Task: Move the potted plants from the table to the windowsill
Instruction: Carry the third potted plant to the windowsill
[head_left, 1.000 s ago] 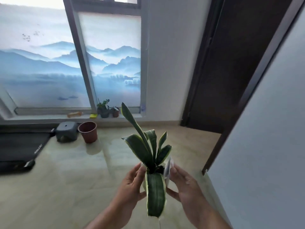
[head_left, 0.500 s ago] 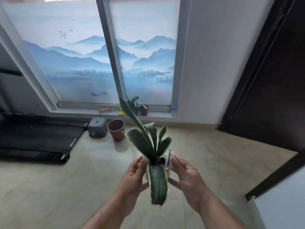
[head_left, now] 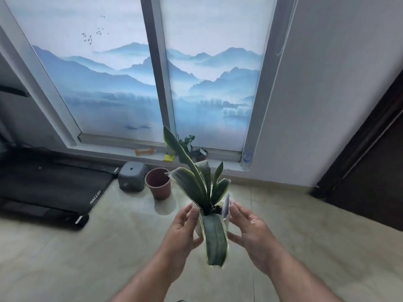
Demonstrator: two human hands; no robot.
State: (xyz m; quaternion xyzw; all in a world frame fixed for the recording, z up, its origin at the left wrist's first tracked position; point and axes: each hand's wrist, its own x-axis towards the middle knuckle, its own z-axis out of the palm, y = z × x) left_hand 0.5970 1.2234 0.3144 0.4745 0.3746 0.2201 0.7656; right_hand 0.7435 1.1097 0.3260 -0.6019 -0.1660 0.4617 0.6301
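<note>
A: Status? Where's the plant rel. to the windowsill (head_left: pixel 122 147)?

B: Potted plant (head_left: pixel 206 192) is in the air over the floor, well short of the sill, roughly opp. the mullion. I've got it betw. both hands. Left hand (head_left: pixel 182 231) curled round the pot's left side, thumb up by the rim. Right hand (head_left: pixel 250 229) wrapped round the right side, fingers by the white label (head_left: pixel 226 205) stuck in the soil. So both grips clamped on the pot, not on leaves.

A: What's already on the sill?

B: Two small pots (head_left: pixel 194 149) right of the mullion, a yellow block (head_left: pixel 168 157) touching distance left of them, an orange item (head_left: pixel 144 151) further left. Bare stretch of sill left of the orange item.

A: How'd you do this step well?

B: My read: keep pot upright, carry low, tall leaf leads so watch it near the glass. One leaf droops twd. me and hides the pot front, so I can't see the base; set down by feel. On the floor below the sill: empty brown pot (head_left: pixel 158 183) and a grey stool (head_left: pixel 132 176) beside it. Step round those. Aim for the bare stretch or just beside the small pots w/o nudging them. Loosen hands only once the base sits flat.
</note>
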